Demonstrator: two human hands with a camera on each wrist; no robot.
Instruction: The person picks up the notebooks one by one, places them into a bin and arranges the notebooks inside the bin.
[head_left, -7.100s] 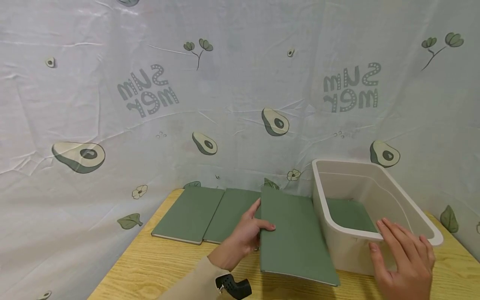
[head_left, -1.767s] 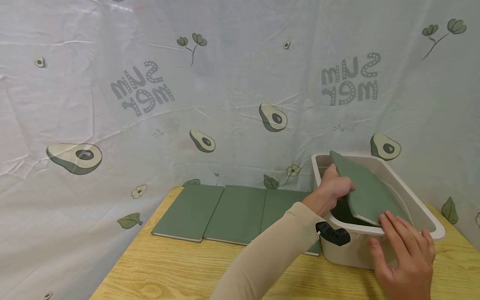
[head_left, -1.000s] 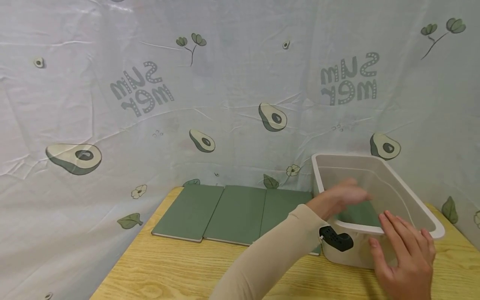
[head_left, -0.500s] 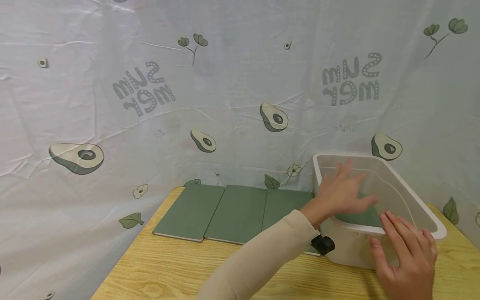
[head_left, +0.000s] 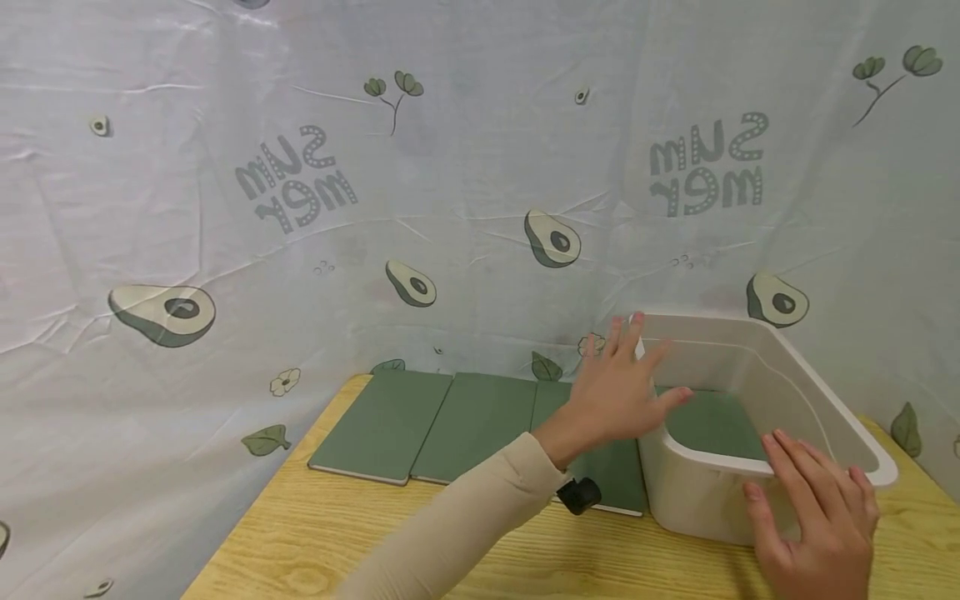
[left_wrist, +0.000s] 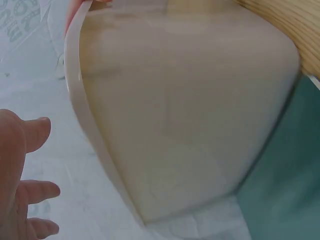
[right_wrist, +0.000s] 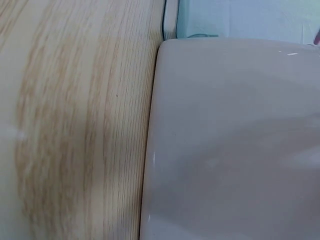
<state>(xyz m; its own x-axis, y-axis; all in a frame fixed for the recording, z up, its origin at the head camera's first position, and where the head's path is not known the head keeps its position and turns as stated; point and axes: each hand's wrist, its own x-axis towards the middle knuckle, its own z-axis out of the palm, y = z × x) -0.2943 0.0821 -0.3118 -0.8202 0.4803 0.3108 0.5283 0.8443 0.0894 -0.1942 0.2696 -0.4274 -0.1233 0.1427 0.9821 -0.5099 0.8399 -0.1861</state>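
My left hand hangs with spread fingers over the third notebook, beside the left rim of a beige plastic bin, and holds nothing. In the left wrist view its fingers stick out apart, away from the bin's wall. Straight fingers of my right hand lie over the bin's front rim, with the thumb outside against the front wall. Inside, a green notebook lies on the bottom. Left of the bin, two more green notebooks, one at the far left and one in the middle, lie flat.
All stands on a wood-grain table, whose left edge slants down toward me. A pale curtain with avocado prints hangs close behind. The right wrist view shows the bin's smooth front wall beside the table top.
Earlier my left hand held a notebook by the bin's left; a third now lies there. It then held one tilted in the bin, let go and moved out leftward. My right hand stayed.
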